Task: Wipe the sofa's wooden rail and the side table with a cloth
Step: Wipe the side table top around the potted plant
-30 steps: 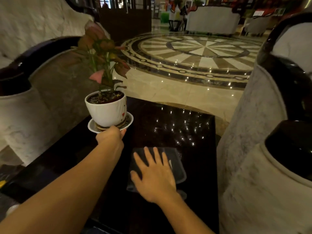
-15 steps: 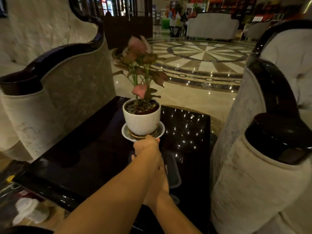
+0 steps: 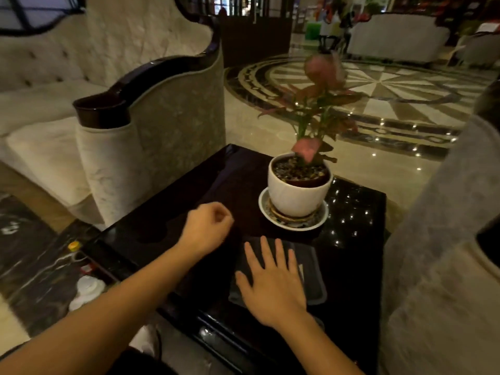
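Dark, glossy wood fills the middle of the frame: the side table [image 3: 167, 234], its top catching small points of light on the right. My right hand [image 3: 273, 282] lies flat at lower centre, fingers spread, palm pressed on a dark folded cloth [image 3: 311, 269] that rests on the table near its front edge. My left hand [image 3: 205, 228] hangs just above the table to the left of the cloth, fingers loosely curled in, gripping nothing. Just beyond the cloth, right of centre, a white plant pot [image 3: 295, 196] stands upright on a white saucer [image 3: 270, 212], apart from both hands; pink and reddish leaves [image 3: 319, 104] rise from it, blurred. At upper left stands a pale upholstered sofa [image 3: 162, 136], its dark wooden rail [image 3: 146, 74] curving along the top of the arm beside the table. Patterned marble floor [image 3: 392, 85] stretches across the upper right.
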`<action>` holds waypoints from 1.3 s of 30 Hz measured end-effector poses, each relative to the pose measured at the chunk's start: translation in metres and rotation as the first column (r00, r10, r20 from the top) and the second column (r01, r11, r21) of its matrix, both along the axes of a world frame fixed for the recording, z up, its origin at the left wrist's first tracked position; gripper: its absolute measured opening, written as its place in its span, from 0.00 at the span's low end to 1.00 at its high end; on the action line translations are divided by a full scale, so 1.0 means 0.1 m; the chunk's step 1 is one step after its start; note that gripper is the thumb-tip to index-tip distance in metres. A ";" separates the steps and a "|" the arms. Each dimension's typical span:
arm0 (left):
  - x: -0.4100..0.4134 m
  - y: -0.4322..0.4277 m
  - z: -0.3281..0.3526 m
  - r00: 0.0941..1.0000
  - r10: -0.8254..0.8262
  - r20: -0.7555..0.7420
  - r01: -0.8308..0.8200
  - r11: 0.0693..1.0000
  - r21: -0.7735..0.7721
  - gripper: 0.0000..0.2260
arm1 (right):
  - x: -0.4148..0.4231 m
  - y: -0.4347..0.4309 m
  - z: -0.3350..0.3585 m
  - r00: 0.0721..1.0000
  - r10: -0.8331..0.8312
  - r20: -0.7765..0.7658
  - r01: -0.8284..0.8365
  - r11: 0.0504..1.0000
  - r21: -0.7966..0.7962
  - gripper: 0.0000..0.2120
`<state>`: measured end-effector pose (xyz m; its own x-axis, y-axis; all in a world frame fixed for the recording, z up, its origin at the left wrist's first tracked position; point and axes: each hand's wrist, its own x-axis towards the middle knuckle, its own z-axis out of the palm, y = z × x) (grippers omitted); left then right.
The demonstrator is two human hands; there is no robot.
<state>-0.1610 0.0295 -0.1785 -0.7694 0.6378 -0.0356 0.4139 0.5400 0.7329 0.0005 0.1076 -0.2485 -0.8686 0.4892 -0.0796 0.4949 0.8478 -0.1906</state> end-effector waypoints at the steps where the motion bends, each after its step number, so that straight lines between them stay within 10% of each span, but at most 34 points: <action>1: -0.23 -0.24 -0.06 0.960 0.021 -0.278 -0.065 0.986 -0.151 0.07 | -0.10 -0.07 0.00 0.999 0.042 0.004 -0.042 0.999 0.014 0.36; 5: -0.88 -0.93 -0.28 0.917 0.137 -0.375 -0.302 0.853 -0.426 0.24 | -0.62 -0.55 0.01 0.936 0.350 -0.039 -0.349 0.937 0.034 0.34; 11: -0.98 -0.88 -0.60 0.909 0.173 -0.380 -0.326 0.863 -0.386 0.27 | -1.25 -0.09 -0.03 0.594 0.801 -0.075 -0.798 0.598 0.067 0.25; 15: -0.95 -0.90 -0.79 0.877 0.167 -0.451 -0.356 0.855 -0.377 0.29 | -1.96 0.88 0.08 0.976 0.215 -0.028 -0.208 0.964 0.163 0.27; 18: -0.95 -0.89 -0.86 0.871 0.174 -0.459 -0.365 0.854 -0.370 0.32 | -2.33 0.80 0.07 0.952 -0.300 0.057 0.303 0.952 -0.044 0.31; 22: -0.93 -0.89 -0.85 0.859 0.170 -0.483 -0.374 0.852 -0.366 0.32 | -2.19 0.03 -0.14 0.988 0.142 -0.062 -0.138 0.988 0.064 0.33; 25: -0.90 -0.90 -0.86 0.859 0.134 -0.494 -0.357 0.850 -0.389 0.32 | -2.01 0.19 -0.08 0.815 0.579 -0.005 -0.579 0.815 0.002 0.30; 27: -0.91 -0.86 -0.84 0.871 0.122 -0.475 -0.338 0.852 -0.400 0.33 | -2.19 0.59 0.00 0.869 0.493 0.051 -0.495 0.868 0.036 0.27; 29: -0.92 -0.84 -0.81 0.885 0.117 -0.450 -0.325 0.848 -0.419 0.33 | -2.43 0.92 0.11 0.994 0.056 0.095 -0.057 0.998 0.002 0.28; 32: -0.88 -0.82 -0.81 0.884 0.123 -0.451 -0.338 0.834 -0.436 0.34 | -2.78 1.07 0.12 0.919 -0.366 0.145 0.375 0.926 -0.044 0.31; 37: -0.88 -0.70 -0.80 0.899 0.117 -0.423 -0.333 0.809 -0.485 0.38 | -2.83 0.78 -0.03 0.965 0.233 0.120 -0.233 0.972 -0.014 0.34; 39: -0.89 -0.68 -0.80 0.898 0.103 -0.429 -0.324 0.813 -0.484 0.39 | -2.83 1.11 0.02 0.978 0.173 0.116 -0.174 0.985 -0.005 0.33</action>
